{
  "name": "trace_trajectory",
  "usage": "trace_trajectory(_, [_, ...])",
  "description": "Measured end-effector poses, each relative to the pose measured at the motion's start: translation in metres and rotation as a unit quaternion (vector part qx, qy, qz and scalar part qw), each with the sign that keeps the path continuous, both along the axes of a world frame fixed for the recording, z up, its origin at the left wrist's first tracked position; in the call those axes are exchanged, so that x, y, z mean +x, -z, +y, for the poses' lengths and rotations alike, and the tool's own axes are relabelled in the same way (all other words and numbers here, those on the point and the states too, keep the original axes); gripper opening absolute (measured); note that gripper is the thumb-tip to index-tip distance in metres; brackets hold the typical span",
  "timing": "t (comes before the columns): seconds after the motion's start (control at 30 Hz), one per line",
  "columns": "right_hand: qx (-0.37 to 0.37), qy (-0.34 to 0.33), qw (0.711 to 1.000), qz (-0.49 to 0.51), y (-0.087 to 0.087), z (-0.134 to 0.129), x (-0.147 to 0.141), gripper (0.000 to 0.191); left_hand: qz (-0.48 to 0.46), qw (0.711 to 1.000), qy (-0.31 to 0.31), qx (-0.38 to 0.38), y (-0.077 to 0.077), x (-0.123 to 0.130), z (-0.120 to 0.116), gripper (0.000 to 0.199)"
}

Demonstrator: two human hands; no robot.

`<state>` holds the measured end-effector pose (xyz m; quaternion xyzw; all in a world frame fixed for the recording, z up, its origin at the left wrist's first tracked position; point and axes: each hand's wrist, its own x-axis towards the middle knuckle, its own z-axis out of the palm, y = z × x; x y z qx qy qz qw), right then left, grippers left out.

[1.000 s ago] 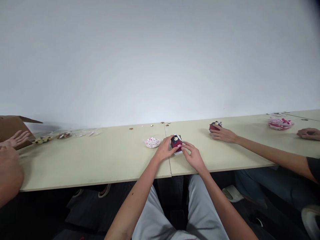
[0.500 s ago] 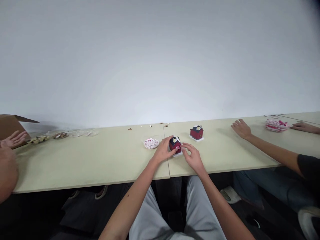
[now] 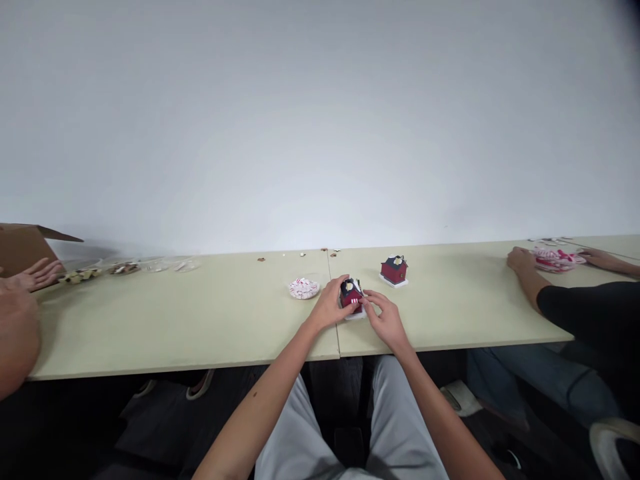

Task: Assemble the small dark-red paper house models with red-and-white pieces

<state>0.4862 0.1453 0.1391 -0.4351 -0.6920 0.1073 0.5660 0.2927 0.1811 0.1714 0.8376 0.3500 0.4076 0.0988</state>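
Note:
A small dark-red toy house (image 3: 353, 291) with a dark roof and a white base is on the table before me. My left hand (image 3: 330, 305) is closed round its left side, thumb across the front. Against the front wall sits a small red-and-white striped piece (image 3: 355, 301). At its right end, the fingertips of my right hand (image 3: 384, 318) are pinched together; they partly hide the contact. Just left of my left hand stands a clear dish of red-and-white striped pieces (image 3: 304, 288).
A second red house (image 3: 394, 270) stands further back on the right. Small brown and white bits (image 3: 333, 255) lie along the back. Several clear dishes (image 3: 125, 268) and a cardboard box (image 3: 25, 250) are at left. Co-workers' hands flank me; a pink-and-white bundle (image 3: 555, 260) is at right.
The co-worker's arm on the right has moved further right, to the pink-and-white bundle. My right fingertips have come closer together at the striped piece. My left hand still holds the house.

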Motion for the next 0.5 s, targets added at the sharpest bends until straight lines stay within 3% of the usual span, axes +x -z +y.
trace_trajectory(0.17, [0.039, 0.022, 0.998, 0.054, -0.003, -0.006, 0.003, 0.028, -0.003, 1.000, 0.005, -0.023, -0.004, -0.005, -0.012, 0.075])
trace_trajectory(0.27, [0.063, 0.048, 0.995, 0.057, -0.003, -0.003, 0.020, 0.028, -0.002, 0.999, 0.008, -0.038, -0.007, -0.024, -0.030, 0.075])
trace_trajectory(0.4, [0.065, 0.113, 0.991, 0.010, -0.006, 0.027, 0.070, 0.032, 0.015, 0.998, -0.018, -0.059, -0.011, -0.077, -0.058, 0.077])
trace_trajectory(0.5, [0.052, 0.180, 0.982, -0.029, -0.013, 0.063, 0.108, 0.059, 0.057, 0.995, -0.055, -0.064, -0.020, -0.131, -0.076, 0.076])
